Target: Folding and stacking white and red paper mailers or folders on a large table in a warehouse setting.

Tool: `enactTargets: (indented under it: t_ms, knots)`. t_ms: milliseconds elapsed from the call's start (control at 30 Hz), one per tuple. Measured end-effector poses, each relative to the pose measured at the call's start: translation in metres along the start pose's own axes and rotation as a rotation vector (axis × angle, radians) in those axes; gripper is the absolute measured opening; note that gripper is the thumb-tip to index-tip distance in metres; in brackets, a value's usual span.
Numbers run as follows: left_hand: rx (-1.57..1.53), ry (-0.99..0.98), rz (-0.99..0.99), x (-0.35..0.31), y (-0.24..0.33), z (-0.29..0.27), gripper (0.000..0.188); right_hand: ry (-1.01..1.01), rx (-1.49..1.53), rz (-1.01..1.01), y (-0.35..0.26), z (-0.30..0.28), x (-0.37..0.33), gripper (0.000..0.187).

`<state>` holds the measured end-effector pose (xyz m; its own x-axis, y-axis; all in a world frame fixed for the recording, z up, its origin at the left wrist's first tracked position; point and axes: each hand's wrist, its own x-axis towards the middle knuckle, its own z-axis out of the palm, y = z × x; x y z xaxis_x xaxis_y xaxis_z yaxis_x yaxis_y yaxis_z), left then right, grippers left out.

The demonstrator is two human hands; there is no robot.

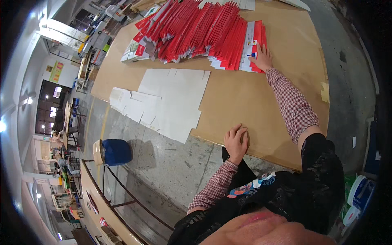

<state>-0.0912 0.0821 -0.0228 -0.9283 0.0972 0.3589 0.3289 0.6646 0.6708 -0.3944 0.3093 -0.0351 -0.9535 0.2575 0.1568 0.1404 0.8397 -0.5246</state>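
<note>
A long row of red-and-white folded cartons (196,32) leans in a slanting stack across the far side of the brown-covered table (261,110). My right hand (262,58) reaches out to the row's right end. Its fingers are spread over the white face of the last carton (250,43), touching it. By the fingertips is a small blue patch that I cannot make out. Close to the table's near edge, my left hand (236,143) rests on the brown surface with loosely bent fingers and nothing visible in it.
Flat white die-cut card sheets (175,98) lie left of centre, overhanging the table edge. A blue bin (117,152) stands on the concrete floor to the left, near a second table (96,204) with a dark metal rail. Several tubs (359,196) sit at the lower right.
</note>
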Motion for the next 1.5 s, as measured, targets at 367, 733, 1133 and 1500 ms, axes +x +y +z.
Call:
enactTargets:
  t_ms: [367,733,1133,1500]
  knots:
    - [-1.53,0.188,-1.205,0.279,-0.088,0.054,0.048,0.043,0.121,-0.12,-0.026,0.019,-0.003,0.085]
    - [-1.649,0.277,-1.667,0.319,-0.097,0.048,0.017,0.082,0.179,-0.099,-0.004,0.023,-0.006,0.092]
    - [-1.692,0.211,-1.605,0.326,-0.105,0.052,0.022,0.097,0.195,-0.148,0.0,0.028,0.001,0.09]
    - [-1.721,0.164,-1.624,0.324,-0.09,0.077,0.021,0.005,-0.024,0.03,-0.043,0.041,0.008,0.078]
